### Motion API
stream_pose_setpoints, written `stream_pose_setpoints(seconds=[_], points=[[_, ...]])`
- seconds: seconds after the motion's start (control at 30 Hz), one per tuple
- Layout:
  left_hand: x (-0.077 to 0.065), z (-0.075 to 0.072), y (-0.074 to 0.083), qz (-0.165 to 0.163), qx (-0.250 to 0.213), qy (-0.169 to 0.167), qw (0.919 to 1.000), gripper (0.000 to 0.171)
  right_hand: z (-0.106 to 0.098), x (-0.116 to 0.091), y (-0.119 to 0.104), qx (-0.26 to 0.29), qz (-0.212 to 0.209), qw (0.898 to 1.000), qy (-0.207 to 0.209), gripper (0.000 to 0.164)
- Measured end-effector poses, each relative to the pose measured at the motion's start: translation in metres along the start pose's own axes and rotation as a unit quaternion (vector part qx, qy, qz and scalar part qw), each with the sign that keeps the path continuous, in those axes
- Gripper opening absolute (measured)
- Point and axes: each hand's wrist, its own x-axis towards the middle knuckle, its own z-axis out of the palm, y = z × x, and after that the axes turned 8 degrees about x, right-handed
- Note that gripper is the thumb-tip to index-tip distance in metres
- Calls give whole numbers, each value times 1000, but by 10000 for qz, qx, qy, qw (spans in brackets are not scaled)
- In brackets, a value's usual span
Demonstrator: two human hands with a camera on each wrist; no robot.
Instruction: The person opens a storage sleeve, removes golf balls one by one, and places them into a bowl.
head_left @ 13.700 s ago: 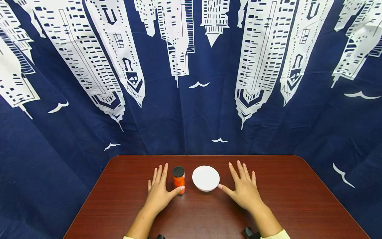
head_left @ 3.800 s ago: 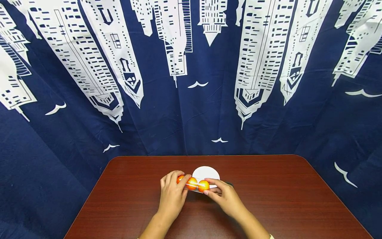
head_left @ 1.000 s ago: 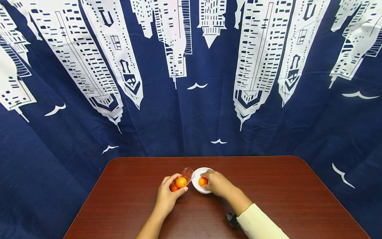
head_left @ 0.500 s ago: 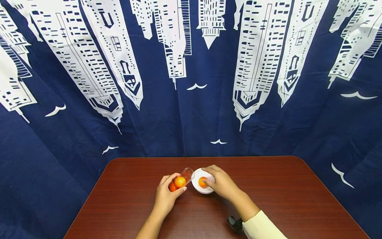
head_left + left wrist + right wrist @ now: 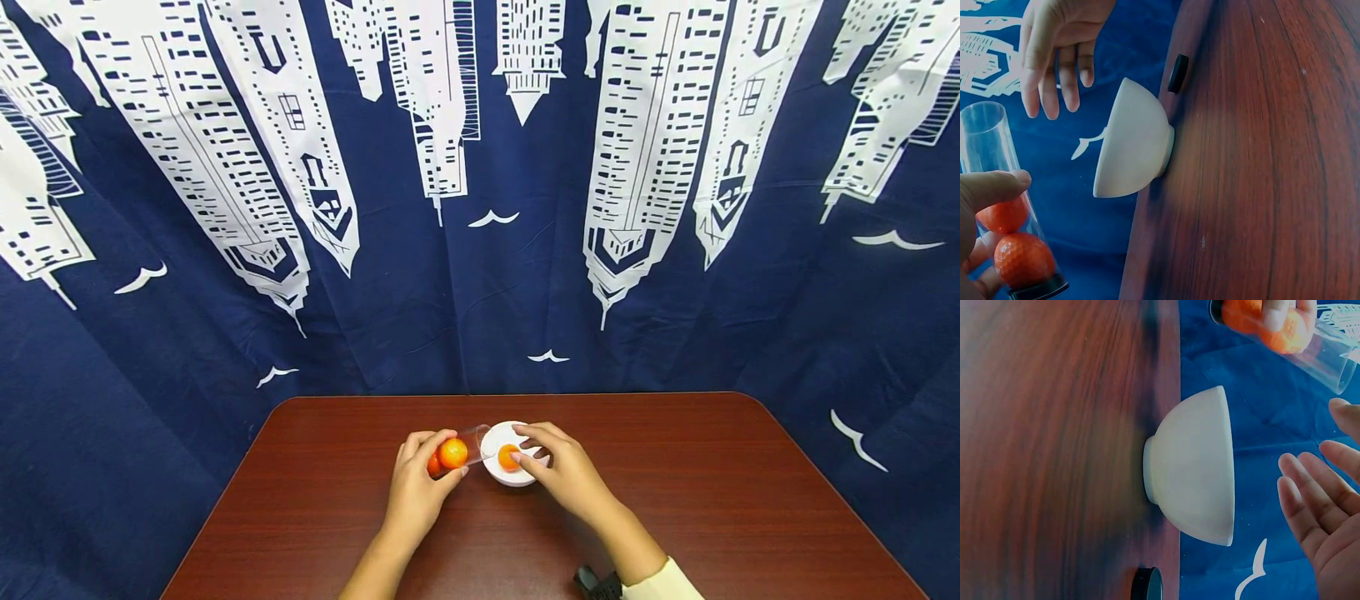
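Note:
My left hand [image 5: 420, 483] grips a clear plastic tube [image 5: 474, 443], tipped so its uncapped mouth points at the white bowl [image 5: 491, 477]. Two orange golf balls [image 5: 1022, 257] sit in the tube near its black-capped bottom; dimples show in the left wrist view. Another orange golf ball [image 5: 508, 457] lies inside the bowl, hidden by the bowl wall in both wrist views. Over the bowl's right side hovers my right hand [image 5: 566, 475], fingers apart and loosely bent, holding nothing. In the right wrist view that hand [image 5: 1335, 519] is raised off the bowl's rim.
A black round lid [image 5: 1178, 74] lies on the brown wooden table [image 5: 675, 467] beside the bowl, hidden behind my right hand in the head view. Behind the table hangs a dark blue curtain [image 5: 405, 333] printed with white buildings.
The tube has lost its top lid and stands tilted rather than upright. My right hand has let go of a golf ball in the bowl and drawn back rightward. The tube leans further toward the bowl.

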Motion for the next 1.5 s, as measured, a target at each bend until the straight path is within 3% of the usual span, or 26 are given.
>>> stream_pose_setpoints(seconds=[0.3, 0.7, 1.27, 1.5], points=[[-3, 3, 4, 968, 1044, 301, 9893, 57, -2, -11, -6, 540, 173, 9984, 10, 38], [-1, 1, 10, 1976, 1976, 580, 9584, 61, 8, -21, -6, 1020, 330, 9942, -107, 41], [-2, 5, 8, 2345, 2220, 812, 9429, 63, 16, -27, -2, 1499, 495, 9869, -328, 45], [-4, 4, 7, 2302, 2255, 744, 9437, 63, 16, -27, -4, 1648, 789, 9824, -394, 48]])
